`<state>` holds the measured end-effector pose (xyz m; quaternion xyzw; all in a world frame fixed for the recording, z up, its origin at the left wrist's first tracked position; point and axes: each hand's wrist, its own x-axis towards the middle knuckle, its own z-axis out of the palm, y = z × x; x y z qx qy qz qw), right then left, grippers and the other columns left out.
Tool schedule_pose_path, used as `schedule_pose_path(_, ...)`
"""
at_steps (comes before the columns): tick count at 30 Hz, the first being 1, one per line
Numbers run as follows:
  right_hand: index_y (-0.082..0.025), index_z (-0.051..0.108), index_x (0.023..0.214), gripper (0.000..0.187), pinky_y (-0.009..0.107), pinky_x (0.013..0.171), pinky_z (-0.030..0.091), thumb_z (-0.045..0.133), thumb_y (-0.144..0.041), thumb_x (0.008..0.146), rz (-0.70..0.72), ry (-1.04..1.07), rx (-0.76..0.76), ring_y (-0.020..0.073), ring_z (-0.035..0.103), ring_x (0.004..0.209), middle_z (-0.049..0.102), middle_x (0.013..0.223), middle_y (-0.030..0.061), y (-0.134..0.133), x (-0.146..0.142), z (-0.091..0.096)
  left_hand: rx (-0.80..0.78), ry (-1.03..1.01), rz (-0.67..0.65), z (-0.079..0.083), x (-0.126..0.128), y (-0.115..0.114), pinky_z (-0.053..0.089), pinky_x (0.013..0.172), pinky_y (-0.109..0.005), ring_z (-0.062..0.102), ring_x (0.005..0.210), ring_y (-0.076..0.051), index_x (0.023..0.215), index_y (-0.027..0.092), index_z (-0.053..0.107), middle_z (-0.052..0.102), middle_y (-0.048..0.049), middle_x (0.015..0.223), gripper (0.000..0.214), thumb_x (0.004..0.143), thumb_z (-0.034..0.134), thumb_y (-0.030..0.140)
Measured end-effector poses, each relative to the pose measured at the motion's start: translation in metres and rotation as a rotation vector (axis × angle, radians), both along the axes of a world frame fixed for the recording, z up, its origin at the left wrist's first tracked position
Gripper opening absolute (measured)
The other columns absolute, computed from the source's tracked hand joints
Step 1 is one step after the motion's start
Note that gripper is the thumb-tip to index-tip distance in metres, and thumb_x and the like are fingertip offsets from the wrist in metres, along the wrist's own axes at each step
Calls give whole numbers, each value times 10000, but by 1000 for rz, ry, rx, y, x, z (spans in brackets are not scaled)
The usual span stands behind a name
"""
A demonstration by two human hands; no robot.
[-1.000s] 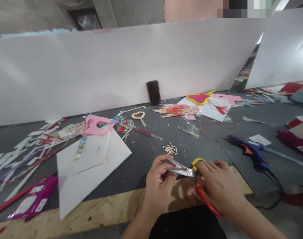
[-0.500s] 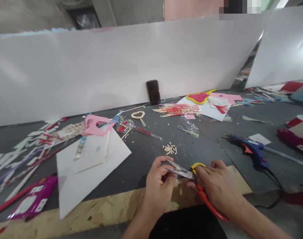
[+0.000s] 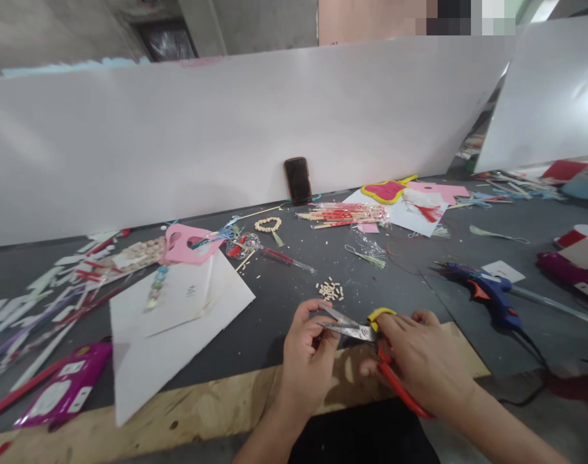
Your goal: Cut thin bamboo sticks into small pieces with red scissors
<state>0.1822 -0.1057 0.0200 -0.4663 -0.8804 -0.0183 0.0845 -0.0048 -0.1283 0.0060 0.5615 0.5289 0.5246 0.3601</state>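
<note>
My right hand is wrapped round the handles of a pair of scissors, one grip yellow and the other red. The blades are parted and point left, their tips at the fingers of my left hand. Those left fingers are curled together in a pinch; what they hold, if anything, is too small to make out. Just beyond the hands lies a little heap of short pale wooden pieces on the dark tabletop.
A blue glue gun lies to the right. White sheets, a pink cutout and a purple packet are on the left. Behind are a beaded loop, wrapped red-and-tan sticks and a phone against a white board.
The scissors have shifted slightly left and their blades look opened a little wider. My right thumb has moved slightly. My left hand stays nearly in place.
</note>
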Motion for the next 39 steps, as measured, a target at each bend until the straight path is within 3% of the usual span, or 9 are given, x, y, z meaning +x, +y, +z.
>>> schedule_pose_path(4, -200, 489, 904, 317, 391, 747, 282, 600, -441, 731, 1, 13, 2, 257, 596, 790, 661, 862, 74, 2, 1, 1, -71, -93, -86, 5, -2, 1, 477, 720, -272, 585, 885, -180, 735, 160, 670, 561, -83, 1022, 146, 793, 538, 129)
schedule_pose_path(9, -201, 485, 823, 132, 381, 739, 267, 504, -331, 834, 39, -9, -33, 210, 581, 677, 653, 760, 42, 5, 0, -2, -238, -207, -205, 12, -3, 4, 455, 627, -238, 574, 836, -171, 693, 158, 686, 563, -67, 943, 153, 760, 555, 118)
schedule_pose_path(16, -204, 501, 775, 302, 343, 669, 256, 353, -413, 934, 61, -31, -4, 184, 560, 554, 646, 650, 21, 9, -6, -6, -144, -183, -92, 4, -1, 6, 469, 699, -272, 574, 837, -176, 622, 145, 627, 558, -71, 899, 198, 803, 549, 167)
schedule_pose_path(22, -216, 509, 751, 342, 330, 640, 305, 333, -436, 944, 54, -96, -102, 206, 586, 575, 650, 612, 29, 10, -10, 8, -9, -22, 19, 6, 2, 7, 452, 778, -277, 554, 922, -193, 643, 153, 638, 572, -72, 855, 215, 826, 528, 171)
schedule_pose_path(28, -229, 547, 756, 362, 307, 576, 330, 333, -457, 938, 28, -140, -143, 229, 622, 640, 627, 566, 31, 12, -14, 23, -43, -38, 55, 4, 3, 10, 445, 784, -279, 546, 949, -204, 616, 149, 619, 565, -80, 864, 233, 824, 541, 219)
schedule_pose_path(33, -235, 569, 722, 335, 300, 574, 353, 387, -435, 919, 20, -128, -111, 192, 599, 535, 611, 555, 13, 10, -17, 32, -72, -52, 42, 3, 2, 11, 446, 790, -283, 548, 968, -208, 661, 147, 643, 561, -84, 911, 214, 826, 544, 239)
schedule_pose_path(39, -240, 590, 707, 383, 282, 539, 342, 359, -464, 915, -12, -131, -188, 184, 583, 526, 606, 568, 20, 9, -17, 38, -95, -101, 66, 2, 3, 13, 470, 669, -266, 577, 856, -197, 656, 143, 664, 570, -79, 898, 208, 803, 584, 266)
